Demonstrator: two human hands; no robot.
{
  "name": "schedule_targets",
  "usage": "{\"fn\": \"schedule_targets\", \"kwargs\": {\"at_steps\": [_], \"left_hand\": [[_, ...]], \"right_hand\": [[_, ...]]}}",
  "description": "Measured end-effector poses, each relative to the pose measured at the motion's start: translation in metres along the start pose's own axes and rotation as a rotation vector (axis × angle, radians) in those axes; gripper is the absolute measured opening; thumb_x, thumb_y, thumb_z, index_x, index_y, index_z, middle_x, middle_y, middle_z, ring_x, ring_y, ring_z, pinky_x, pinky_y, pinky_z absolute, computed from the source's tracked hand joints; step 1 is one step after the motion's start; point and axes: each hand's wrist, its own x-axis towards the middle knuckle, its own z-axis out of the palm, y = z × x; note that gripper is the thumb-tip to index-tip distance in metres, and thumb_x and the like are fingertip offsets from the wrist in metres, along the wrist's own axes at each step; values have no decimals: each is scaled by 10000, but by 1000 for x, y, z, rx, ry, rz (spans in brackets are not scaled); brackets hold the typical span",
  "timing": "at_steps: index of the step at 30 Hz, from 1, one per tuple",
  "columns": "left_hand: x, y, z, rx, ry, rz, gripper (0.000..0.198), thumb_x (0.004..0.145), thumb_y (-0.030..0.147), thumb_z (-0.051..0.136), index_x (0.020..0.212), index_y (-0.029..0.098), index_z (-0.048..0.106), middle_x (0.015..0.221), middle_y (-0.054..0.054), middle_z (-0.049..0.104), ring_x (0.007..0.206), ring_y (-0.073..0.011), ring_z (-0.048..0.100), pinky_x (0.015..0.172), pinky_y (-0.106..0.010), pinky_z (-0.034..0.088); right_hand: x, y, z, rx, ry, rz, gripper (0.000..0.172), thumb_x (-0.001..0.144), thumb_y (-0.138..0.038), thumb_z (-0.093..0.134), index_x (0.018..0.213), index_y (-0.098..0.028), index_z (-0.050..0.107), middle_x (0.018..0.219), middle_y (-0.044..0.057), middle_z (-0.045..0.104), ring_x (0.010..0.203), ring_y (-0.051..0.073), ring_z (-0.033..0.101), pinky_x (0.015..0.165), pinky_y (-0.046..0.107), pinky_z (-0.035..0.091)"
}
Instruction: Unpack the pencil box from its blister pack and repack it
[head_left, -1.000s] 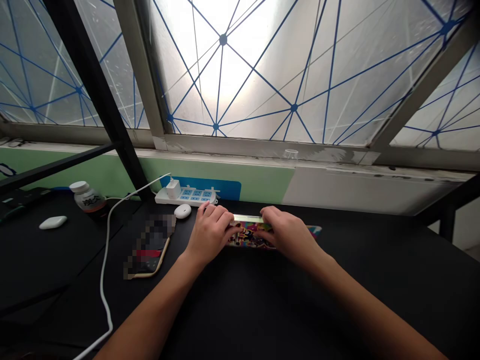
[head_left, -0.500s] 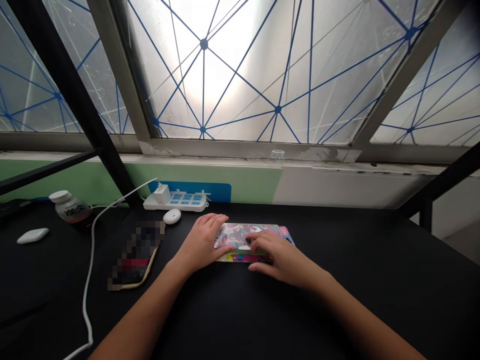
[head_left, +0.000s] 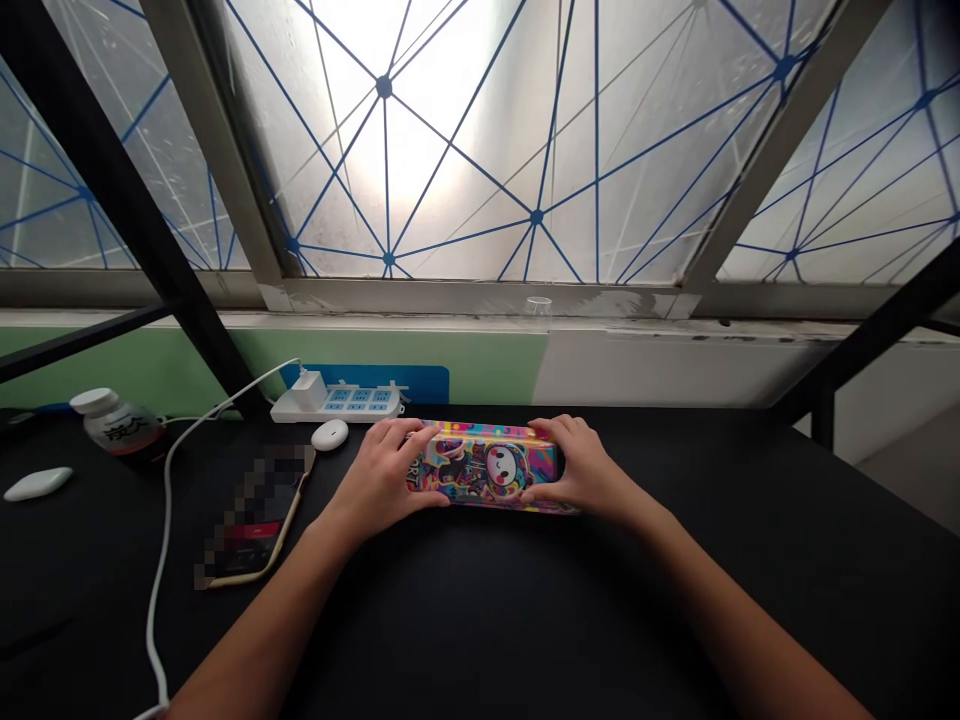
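Observation:
A colourful box point(head_left: 480, 468) with a round white cartoon face on its top lies on the black table in front of me. My left hand point(head_left: 386, 475) grips its left end, thumb along the near edge and fingers over the far side. Around the right end is my right hand point(head_left: 581, 470), with its thumb near the front edge and fingertips at the far edge. The box's underside is hidden.
Left of the box lie a phone point(head_left: 259, 520), a round white case point(head_left: 330, 434), a white power strip point(head_left: 349, 402), a white-capped bottle point(head_left: 120, 425), a white mouse-like object point(head_left: 37, 484) and a white cable point(head_left: 159, 560). A small clear cup point(head_left: 538, 306) stands on the sill.
The box now shows a different, more vivid face on top. My right hand has moved right to its end and closed round it. The view has shifted slightly.

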Motion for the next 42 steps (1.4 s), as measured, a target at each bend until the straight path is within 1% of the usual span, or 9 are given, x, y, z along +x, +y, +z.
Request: {"fn": "schedule_targets", "kwargs": {"at_steps": [3, 7, 12, 16, 21, 24, 28, 34, 42], "left_hand": [[1, 2, -5, 102, 34, 12, 866, 712, 547, 837, 1436, 267, 453, 1337, -136, 552, 1284, -366, 485, 1169, -589, 242], [3, 4, -8, 168, 88, -30, 709, 775, 497, 805, 1366, 246, 503, 1399, -152, 553, 1318, -372, 483, 1196, -627, 104], [4, 15, -10, 176, -107, -10, 254, 838, 266, 768, 1031, 230, 608, 1069, -54, 724, 1006, -280, 666, 1143, -602, 253], [5, 29, -10, 234, -192, -20, 306, 798, 221, 798, 1039, 211, 611, 1126, -87, 707, 1023, -302, 652, 1026, -532, 406], [4, 34, -7, 239, -244, -56, 485, 738, 357, 855, 1145, 206, 639, 1104, -103, 684, 1014, -331, 623, 823, -444, 500], [1, 28, -1, 184, -284, -66, 646, 736, 475, 838, 1279, 219, 600, 1244, -130, 651, 1139, -347, 584, 927, -472, 473], [-4, 14, 11, 107, -325, -130, 969, 775, 749, 642, 1532, 217, 356, 1561, -211, 385, 1434, -412, 335, 1110, -615, 289], [-7, 4, 14, 79, -372, -212, 1003, 787, 849, 489, 1528, 181, 384, 1591, -213, 331, 1480, -420, 254, 1143, -651, 208], [-4, 3, 3, 55, -433, -213, 987, 807, 852, 448, 1534, 188, 382, 1618, -190, 269, 1501, -409, 195, 1163, -642, 181]], "right_hand": [[-3, -12, -4, -103, 146, -118, 820, 580, -650, 844, 1215, -230, 541, 1084, 95, 610, 1037, 321, 560, 981, 502, 401], [-9, -28, -5, -227, 185, -218, 479, 751, -423, 813, 1090, -236, 531, 977, 39, 668, 895, 245, 634, 1090, 530, 308], [-15, -45, 4, -369, 88, -249, 218, 870, -178, 670, 1058, -231, 572, 969, 48, 737, 868, 240, 687, 1101, 549, 334], [-17, -55, 15, -379, 65, -250, 307, 885, -143, 630, 1185, -195, 595, 1168, 123, 729, 1014, 272, 692, 1037, 514, 437], [-15, -66, 39, -329, 21, -307, 453, 906, -236, 660, 1342, -166, 558, 1396, 147, 608, 1253, 319, 582, 1033, 493, 469], [-12, -70, 55, -298, -28, -347, 592, 906, -352, 680, 1441, -191, 484, 1507, 136, 500, 1374, 351, 463, 1093, 545, 419], [-5, -71, 61, -263, -87, -350, 681, 930, -498, 620, 1509, -205, 413, 1546, 136, 444, 1434, 365, 370, 1131, 591, 360], [-9, -50, 30, -158, -188, -326, 640, 940, -513, 601, 1510, -287, 420, 1550, 80, 433, 1441, 296, 377, 1157, 528, 354], [-43, 26, -12, -282, -145, -185, 439, 953, -514, 574, 1320, -284, 646, 1383, 99, 622, 1324, 336, 530, 1068, 595, 413]]}}
